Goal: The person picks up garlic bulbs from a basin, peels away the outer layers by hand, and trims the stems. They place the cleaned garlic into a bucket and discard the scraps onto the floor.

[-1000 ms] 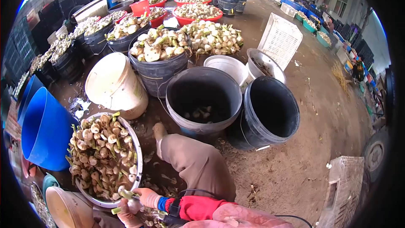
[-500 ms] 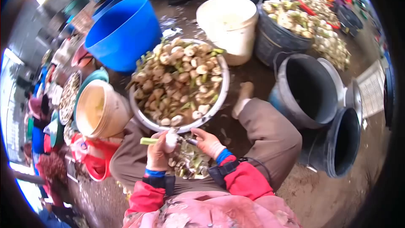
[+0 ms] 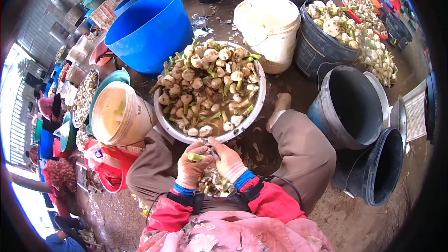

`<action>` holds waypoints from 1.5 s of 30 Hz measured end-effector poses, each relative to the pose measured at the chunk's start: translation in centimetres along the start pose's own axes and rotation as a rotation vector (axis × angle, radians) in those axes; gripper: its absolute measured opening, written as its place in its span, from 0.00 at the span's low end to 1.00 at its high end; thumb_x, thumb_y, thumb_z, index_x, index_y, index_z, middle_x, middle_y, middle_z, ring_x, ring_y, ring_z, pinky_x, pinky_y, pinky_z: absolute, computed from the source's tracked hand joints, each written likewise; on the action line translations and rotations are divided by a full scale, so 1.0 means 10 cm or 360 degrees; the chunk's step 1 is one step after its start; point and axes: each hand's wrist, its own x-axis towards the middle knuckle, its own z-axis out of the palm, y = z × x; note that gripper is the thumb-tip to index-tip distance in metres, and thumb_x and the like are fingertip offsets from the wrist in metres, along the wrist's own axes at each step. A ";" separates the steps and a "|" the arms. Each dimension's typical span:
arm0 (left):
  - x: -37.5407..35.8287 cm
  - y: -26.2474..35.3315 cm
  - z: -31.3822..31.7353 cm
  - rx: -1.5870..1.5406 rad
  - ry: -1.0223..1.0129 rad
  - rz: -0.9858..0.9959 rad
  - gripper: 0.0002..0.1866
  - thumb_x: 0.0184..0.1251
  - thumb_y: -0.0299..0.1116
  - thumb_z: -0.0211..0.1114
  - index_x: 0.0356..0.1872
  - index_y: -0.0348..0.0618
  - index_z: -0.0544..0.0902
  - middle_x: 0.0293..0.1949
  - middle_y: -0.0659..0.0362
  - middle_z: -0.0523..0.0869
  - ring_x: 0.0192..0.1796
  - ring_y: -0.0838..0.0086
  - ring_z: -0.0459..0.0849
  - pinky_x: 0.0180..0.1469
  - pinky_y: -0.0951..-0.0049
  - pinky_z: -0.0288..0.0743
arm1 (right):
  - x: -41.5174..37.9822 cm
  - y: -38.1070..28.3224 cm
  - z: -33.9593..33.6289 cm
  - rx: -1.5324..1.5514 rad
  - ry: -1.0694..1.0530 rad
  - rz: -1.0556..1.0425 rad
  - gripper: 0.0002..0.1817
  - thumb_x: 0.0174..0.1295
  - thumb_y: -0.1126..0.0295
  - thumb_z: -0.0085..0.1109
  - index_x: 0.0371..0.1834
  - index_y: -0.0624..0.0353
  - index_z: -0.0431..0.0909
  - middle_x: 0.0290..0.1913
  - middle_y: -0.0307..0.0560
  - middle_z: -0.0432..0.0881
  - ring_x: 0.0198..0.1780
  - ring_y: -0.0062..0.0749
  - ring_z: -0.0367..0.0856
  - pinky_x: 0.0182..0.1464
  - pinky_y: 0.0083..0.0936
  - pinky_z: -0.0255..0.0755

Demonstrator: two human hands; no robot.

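Close together over my lap, both hands work just below the near rim of a wide white basin (image 3: 261,100). My left hand (image 3: 186,168) is closed around a garlic bulb, whose cut green stem (image 3: 196,157) sticks out by the thumb; the bulb itself is mostly hidden by the fingers. Closed on a small knife (image 3: 215,155), my right hand (image 3: 228,159) touches the left at the fingers. Only a little of the knife shows. Trimmed skins and peelings (image 3: 212,182) lie beneath the hands. Unpeeled garlic (image 3: 200,81) with short stems heaps up in the basin, partly in brownish water.
A white bucket (image 3: 275,51) and a blue tub (image 3: 149,32) stand beyond the basin. At left is a cream bucket (image 3: 144,116) above a red container (image 3: 112,172). Dark buckets (image 3: 322,112) lean at right, near a black bucket (image 3: 317,46) heaped with garlic. Other people sit far left.
My hands have come together, and the garlic has turned so its stem points towards me instead of left. The white bulb, visible before, is now covered. The whole view has shifted slightly.
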 end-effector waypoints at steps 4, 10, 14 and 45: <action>0.06 -0.08 -0.07 -0.0086 -0.0013 0.0248 0.17 0.53 0.25 0.72 0.44 0.34 0.80 0.54 0.58 0.75 0.49 0.75 0.78 0.52 0.78 0.73 | 0.01 -0.03 -0.09 0.0261 0.0164 0.0032 0.26 0.56 0.86 0.51 0.60 0.59 0.70 0.48 0.49 0.80 0.47 0.32 0.80 0.51 0.24 0.73; 0.18 -0.07 -0.51 -0.1163 0.0213 -0.0266 0.19 0.60 0.40 0.66 0.48 0.41 0.76 0.42 0.55 0.81 0.44 0.63 0.82 0.43 0.61 0.80 | 0.06 -0.27 -0.57 0.1790 0.0392 0.0254 0.20 0.60 0.84 0.50 0.57 0.64 0.73 0.48 0.47 0.78 0.43 0.30 0.79 0.45 0.27 0.78; 0.10 0.12 -0.43 -0.1145 0.0205 -0.0179 0.21 0.57 0.39 0.68 0.49 0.45 0.75 0.44 0.56 0.80 0.47 0.57 0.80 0.45 0.54 0.79 | 0.06 0.04 -0.58 0.0337 -0.0293 -0.0145 0.16 0.58 0.83 0.50 0.50 0.63 0.77 0.50 0.48 0.80 0.48 0.31 0.80 0.52 0.27 0.74; 0.08 -0.28 -0.03 0.0412 0.0381 0.0714 0.18 0.46 0.15 0.70 0.40 0.38 0.76 0.46 0.59 0.77 0.46 0.75 0.76 0.48 0.75 0.73 | 0.06 -0.29 0.05 -0.0343 0.0018 0.0222 0.25 0.53 0.78 0.52 0.57 0.52 0.68 0.49 0.57 0.77 0.50 0.51 0.76 0.52 0.39 0.70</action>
